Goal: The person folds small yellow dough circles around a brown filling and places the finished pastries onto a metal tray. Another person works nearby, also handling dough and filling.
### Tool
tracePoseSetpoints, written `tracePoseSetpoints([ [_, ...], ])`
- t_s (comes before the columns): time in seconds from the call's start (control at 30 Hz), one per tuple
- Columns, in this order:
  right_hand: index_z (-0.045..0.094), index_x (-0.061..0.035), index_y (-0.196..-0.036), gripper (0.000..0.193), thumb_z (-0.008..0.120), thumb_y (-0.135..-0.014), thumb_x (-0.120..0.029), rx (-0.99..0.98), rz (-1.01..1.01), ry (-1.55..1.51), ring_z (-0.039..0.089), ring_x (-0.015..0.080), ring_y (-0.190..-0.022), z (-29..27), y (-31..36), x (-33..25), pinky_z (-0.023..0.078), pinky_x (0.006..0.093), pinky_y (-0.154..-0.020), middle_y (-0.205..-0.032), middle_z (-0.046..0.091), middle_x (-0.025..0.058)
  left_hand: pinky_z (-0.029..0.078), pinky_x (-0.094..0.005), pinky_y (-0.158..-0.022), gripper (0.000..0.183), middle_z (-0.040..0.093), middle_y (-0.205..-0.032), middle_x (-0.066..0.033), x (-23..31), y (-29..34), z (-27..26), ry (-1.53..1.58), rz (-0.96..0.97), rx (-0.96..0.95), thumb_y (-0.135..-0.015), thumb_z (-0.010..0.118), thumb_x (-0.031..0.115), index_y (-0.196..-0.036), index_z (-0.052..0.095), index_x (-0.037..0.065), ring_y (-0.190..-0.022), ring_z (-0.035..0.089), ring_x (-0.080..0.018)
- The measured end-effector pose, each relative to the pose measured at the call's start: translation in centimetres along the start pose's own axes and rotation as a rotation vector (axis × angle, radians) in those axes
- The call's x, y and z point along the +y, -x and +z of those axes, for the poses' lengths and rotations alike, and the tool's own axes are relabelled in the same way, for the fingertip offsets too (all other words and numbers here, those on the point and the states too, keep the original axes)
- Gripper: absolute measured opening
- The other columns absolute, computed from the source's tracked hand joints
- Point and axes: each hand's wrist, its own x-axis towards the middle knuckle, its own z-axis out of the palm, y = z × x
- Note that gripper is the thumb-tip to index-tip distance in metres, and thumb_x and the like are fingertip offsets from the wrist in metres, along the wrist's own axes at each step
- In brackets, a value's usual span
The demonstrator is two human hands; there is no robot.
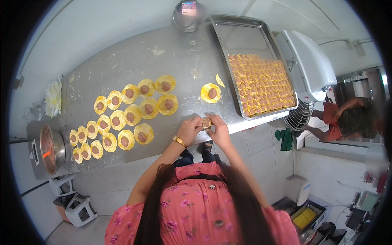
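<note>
Near the front edge of the steel table, my left hand (189, 130) and my right hand (219, 130) close their fingers around one small open-topped dumpling (207, 122) with meat filling showing. A gold watch (179, 141) is on my left wrist. Just beyond my hands lies a single yellow wrapper (205, 92) with a lump of meat on it, and a thin wrapper scrap (220, 80) beside it. To the left, several round yellow wrappers (169, 111) lie in rows, each topped with meat. Finished dumplings (261, 85) stand packed in rows on the right.
The dumplings sit in a large metal tray (245, 23); a white mixer (308, 65) stands beyond it. A steel bowl of meat (58, 149) with an orange-handled tool is at far left. A phone (189, 8) rests on a metal bowl. Stools (79, 210) stand below; another person (347, 118) is at right.
</note>
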Motion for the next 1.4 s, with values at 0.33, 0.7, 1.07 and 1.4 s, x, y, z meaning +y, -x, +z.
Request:
tracePoseSetpoints([
  [0.33,0.057,-0.0041,-0.108,0.047,0.061,-0.063,0.007,-0.091,0.034,0.052,0.053,0.0341,-0.095,-0.7,-1.5,-1.1,0.046,0.0395,-0.079,-0.103,0.055,0.0133,0.049,-0.0350,-0.064,0.018,0.061,-0.083,-0.0138,-0.7,-0.2,-0.6,0.035,-0.007,0.052,-0.075,0.065,0.006,-0.090,0.057,0.004,-0.074,0.062,-0.0278],
  [0.7,0.062,-0.0041,-0.097,0.037,0.060,-0.064,0.010,-0.158,0.065,-0.224,0.060,0.0267,-0.088,-13.1,-11.5,7.8,0.050,0.0331,-0.070,-0.097,0.060,0.0098,0.049,-0.0327,-0.065,0.017,0.060,-0.082,-0.0119,-0.8,-3.6,0.6,-0.016,-0.249,0.343,-0.074,0.061,0.001,-0.091,0.058,0.001,-0.071,0.062,-0.0239],
  [1.07,0.063,-0.0014,-0.091,0.033,0.056,-0.061,0.011,-0.225,-0.240,0.229,0.057,0.0253,-0.072,-25.5,-32.4,25.1,0.048,0.0319,-0.067,-0.079,0.057,0.0113,0.051,-0.0260,-0.063,0.023,0.061,-0.082,-0.0085,2.3,-6.5,5.1,-0.161,-0.474,0.610,-0.069,0.067,-0.006,-0.091,0.061,0.000,-0.068,0.060,-0.0139],
  [1.4,0.067,-0.0074,-0.094,0.037,0.057,-0.061,0.003,-0.581,-0.234,0.324,0.059,0.0323,-0.086,-23.3,-34.1,27.2,0.048,0.0370,-0.076,-0.092,0.063,0.0137,0.049,-0.0252,-0.061,0.018,0.061,-0.073,-0.0074,3.7,-7.3,6.3,-0.201,-0.555,0.646,-0.071,0.067,-0.003,-0.087,0.059,0.000,-0.064,0.060,-0.0128],
])
